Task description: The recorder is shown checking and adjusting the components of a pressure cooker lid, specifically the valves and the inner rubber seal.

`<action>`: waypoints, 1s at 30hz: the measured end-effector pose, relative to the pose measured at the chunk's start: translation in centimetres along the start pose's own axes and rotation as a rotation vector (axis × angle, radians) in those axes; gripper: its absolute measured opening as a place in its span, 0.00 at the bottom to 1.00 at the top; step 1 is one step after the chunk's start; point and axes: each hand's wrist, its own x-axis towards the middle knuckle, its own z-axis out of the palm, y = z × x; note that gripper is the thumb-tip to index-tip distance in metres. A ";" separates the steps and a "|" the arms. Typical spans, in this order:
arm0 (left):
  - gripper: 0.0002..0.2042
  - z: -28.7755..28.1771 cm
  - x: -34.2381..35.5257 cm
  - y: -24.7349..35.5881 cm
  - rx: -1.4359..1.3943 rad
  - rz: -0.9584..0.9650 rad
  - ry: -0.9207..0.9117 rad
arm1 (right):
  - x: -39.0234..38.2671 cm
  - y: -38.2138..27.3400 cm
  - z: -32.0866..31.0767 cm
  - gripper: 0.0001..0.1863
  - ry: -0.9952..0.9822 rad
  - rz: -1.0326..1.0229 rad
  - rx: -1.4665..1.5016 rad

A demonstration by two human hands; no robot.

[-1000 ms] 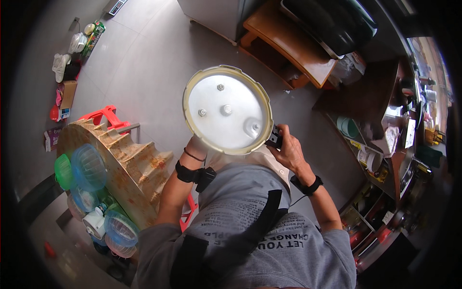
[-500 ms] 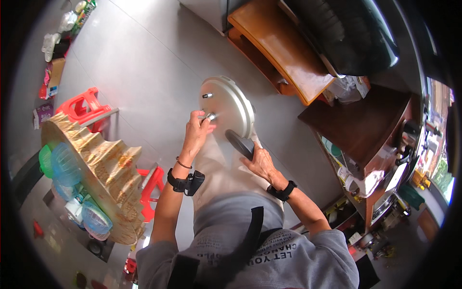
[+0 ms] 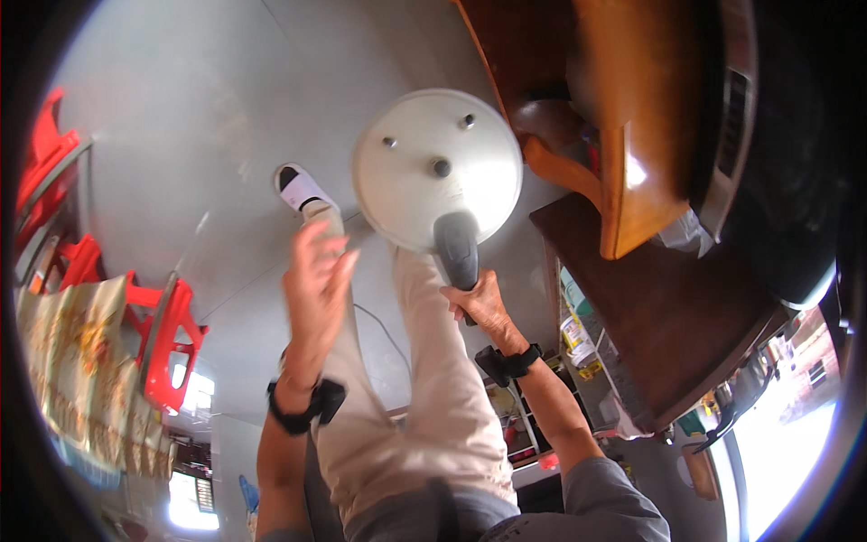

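Observation:
A round, pale silver pressure cooker lid, with several small valves and knobs on its top, is held out in front of my legs. Its dark grey handle points back toward me, and my right hand is wrapped around the handle's near end. To the left of the lid, my left hand is in the air, blurred by motion. Its fingers are apart and nothing shows in them. The lid's underside is hidden.
Red plastic stools and a patterned cloth-covered table stand on the left. At the right are an orange-brown wooden piece of furniture and a dark brown tabletop. My shoe is on the grey floor.
My left hand has let go of the knob on the lid and moved away to the left. The lid now faces me more fully, still in my right hand. My view has turned and one leg is forward.

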 end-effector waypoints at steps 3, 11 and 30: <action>0.24 -3.1 -3.1 -7.6 0.204 -0.215 -0.057 | 5.6 0.9 -1.8 0.11 0.177 -0.028 -0.038; 0.29 -5.8 -8.3 -12.9 0.591 -0.006 -0.383 | 14.1 2.4 -5.2 0.07 0.418 -0.048 0.196; 0.17 -6.2 -6.8 -12.6 0.564 0.008 -0.343 | 24.0 -8.7 -16.2 0.07 0.606 -0.353 0.923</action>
